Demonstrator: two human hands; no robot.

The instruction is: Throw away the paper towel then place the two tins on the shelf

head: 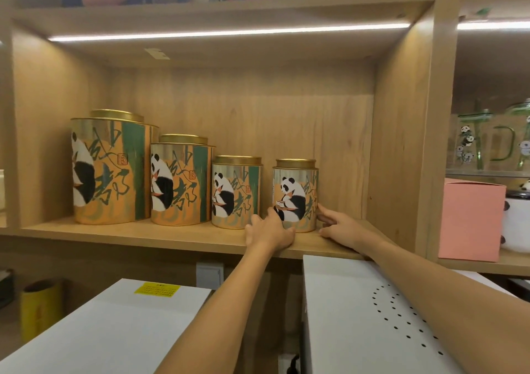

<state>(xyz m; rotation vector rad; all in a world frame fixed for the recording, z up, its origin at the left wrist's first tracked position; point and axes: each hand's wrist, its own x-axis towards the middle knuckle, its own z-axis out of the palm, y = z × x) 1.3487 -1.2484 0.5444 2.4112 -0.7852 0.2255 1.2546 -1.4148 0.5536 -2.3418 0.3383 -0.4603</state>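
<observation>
Between both hands' fingers (322, 208): rightmost tin (295, 196), upright on shelf (143, 234).

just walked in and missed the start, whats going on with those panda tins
A person is setting the smallest panda tin at the right end of a row of four on the wooden shelf. The left hand touches its lower left side and the right hand its lower right, fingers loosely around it. The tin stands upright on the shelf, a gap apart from the next tin. No paper towel is in sight.
</observation>
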